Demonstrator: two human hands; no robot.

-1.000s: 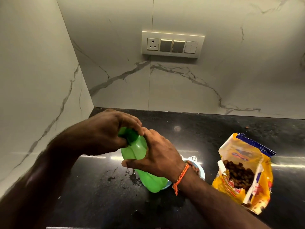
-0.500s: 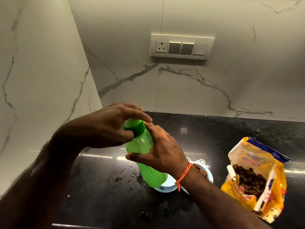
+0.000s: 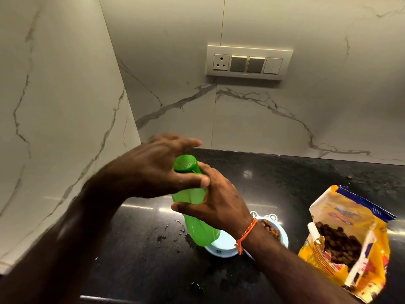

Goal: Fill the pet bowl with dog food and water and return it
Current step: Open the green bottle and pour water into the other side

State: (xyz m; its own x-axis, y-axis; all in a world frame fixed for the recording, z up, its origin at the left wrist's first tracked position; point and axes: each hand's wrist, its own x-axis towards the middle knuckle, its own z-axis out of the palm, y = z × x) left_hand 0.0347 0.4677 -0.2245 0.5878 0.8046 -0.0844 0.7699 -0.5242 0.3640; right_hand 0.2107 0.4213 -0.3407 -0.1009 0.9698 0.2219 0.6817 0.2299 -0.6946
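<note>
Both hands meet at a green water bottle tilted over the black countertop: left hand with fingers spread around its cap, thumb on the neck; right hand gripping the body. Behind sits the light-blue pet bowl, kibble in one compartment. Rightward, the open dog food bag.

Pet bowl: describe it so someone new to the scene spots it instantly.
On the black countertop below the wall switch panel, look left of the open yellow dog food bag. The pet bowl is the pale blue dish partly hidden behind the green bottle and the right wrist, kibble in its right side.
</note>
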